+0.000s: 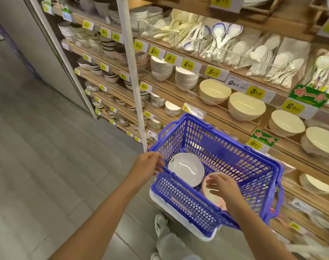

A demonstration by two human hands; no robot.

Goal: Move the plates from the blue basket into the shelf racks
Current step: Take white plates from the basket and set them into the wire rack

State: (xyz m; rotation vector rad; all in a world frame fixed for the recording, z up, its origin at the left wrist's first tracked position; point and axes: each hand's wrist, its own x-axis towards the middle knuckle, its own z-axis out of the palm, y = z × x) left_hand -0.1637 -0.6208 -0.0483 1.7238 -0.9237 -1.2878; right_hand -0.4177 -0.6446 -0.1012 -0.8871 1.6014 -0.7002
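The blue basket sits tilted in front of the shelves, low in the head view. A white plate leans inside it on the left. Beside it lies a smaller plate with a pink rim. My left hand holds the basket's near-left rim with curled fingers. Inside the basket, my right hand reaches down with fingers spread over the pink-rimmed plate; whether it grips the plate is unclear.
Wooden shelves on the right carry cream bowls, white bowls and spoons, with yellow price tags. A white upright post stands left of the basket. Grey floor stretches to the left. My shoe shows below the basket.
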